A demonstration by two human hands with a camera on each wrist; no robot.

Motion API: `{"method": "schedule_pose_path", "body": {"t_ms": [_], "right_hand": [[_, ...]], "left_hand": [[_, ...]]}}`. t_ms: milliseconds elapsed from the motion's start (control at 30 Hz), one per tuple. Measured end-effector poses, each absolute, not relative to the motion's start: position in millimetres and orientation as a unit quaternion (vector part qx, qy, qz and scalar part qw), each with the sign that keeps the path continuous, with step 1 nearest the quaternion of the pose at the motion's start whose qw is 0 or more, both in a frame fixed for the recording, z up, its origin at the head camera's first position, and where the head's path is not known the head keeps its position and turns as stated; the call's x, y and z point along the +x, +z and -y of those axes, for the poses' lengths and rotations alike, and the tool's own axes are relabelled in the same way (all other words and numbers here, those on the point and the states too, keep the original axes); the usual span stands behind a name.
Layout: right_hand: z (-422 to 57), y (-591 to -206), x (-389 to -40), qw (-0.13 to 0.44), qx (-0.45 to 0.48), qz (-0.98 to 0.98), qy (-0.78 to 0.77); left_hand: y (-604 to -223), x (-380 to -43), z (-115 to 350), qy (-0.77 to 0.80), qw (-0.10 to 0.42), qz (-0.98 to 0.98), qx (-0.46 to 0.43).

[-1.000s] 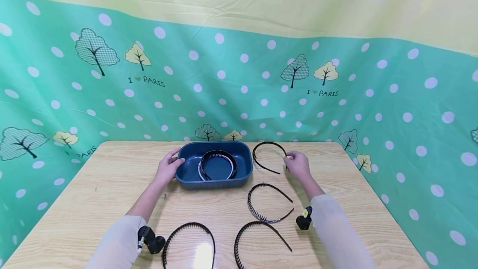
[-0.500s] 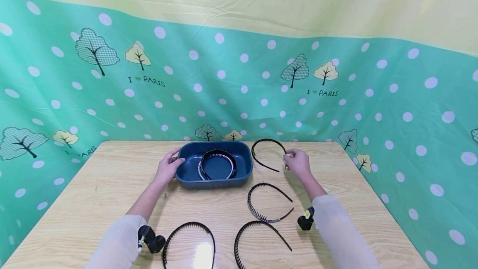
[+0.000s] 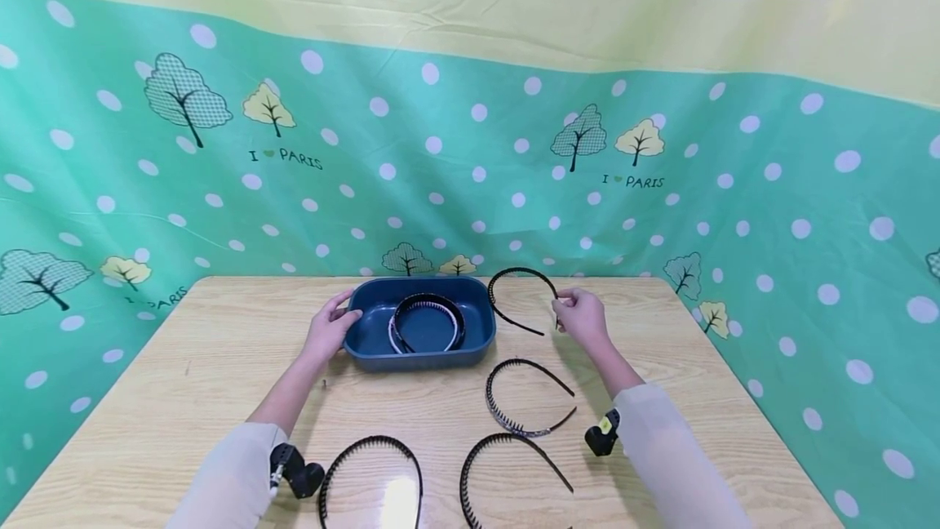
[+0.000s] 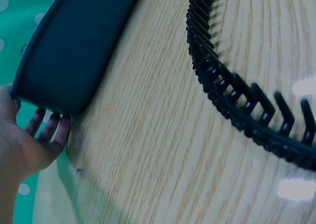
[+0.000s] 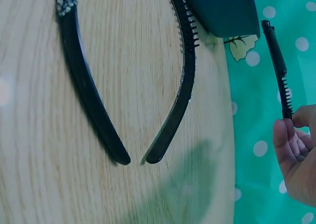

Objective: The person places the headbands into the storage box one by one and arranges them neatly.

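Observation:
With thumb and fingers, my left hand [image 3: 327,331] grips the left end of a blue plastic basin [image 3: 367,362]; the left wrist view shows the thumb over the rim and the fingers against the outer wall. Inside the basin lie a black headband [image 3: 461,325] and a white one [image 3: 393,341], overlapping. My right hand [image 3: 583,318] pinches a black toothed headband [image 3: 507,274] by one side, just right of the basin. In the right wrist view this headband [image 5: 277,51] appears edge-on, raised against the cloth.
A glitter-trimmed black headband [image 3: 494,406] lies in front of the basin's right side. Two more black toothed headbands, one at the front left [image 3: 374,439] and one at the front right [image 3: 470,464], lie on the wooden table [image 3: 184,398]. A patterned cloth [image 3: 455,145] hangs behind.
My right hand has raised the black headband slightly and brought it left, closer to the basin's right rim. My left hand keeps its grip on the basin.

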State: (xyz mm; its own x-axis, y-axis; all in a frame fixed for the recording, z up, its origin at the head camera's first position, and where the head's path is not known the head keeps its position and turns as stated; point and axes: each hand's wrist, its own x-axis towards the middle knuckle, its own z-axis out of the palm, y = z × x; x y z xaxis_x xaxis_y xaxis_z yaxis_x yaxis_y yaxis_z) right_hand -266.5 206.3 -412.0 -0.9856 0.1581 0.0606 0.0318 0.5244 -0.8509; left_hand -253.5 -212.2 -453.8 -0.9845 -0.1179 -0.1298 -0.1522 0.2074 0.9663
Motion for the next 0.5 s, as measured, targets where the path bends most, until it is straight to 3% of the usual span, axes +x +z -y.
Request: {"method": "schedule_pose_path", "body": {"t_ms": [500], "right_hand": [[-194, -404, -261, 0.066, -0.055, 0.861, 0.501]], "left_hand": [[-456, -255, 212, 0.616, 0.014, -0.782, -0.09]]}}
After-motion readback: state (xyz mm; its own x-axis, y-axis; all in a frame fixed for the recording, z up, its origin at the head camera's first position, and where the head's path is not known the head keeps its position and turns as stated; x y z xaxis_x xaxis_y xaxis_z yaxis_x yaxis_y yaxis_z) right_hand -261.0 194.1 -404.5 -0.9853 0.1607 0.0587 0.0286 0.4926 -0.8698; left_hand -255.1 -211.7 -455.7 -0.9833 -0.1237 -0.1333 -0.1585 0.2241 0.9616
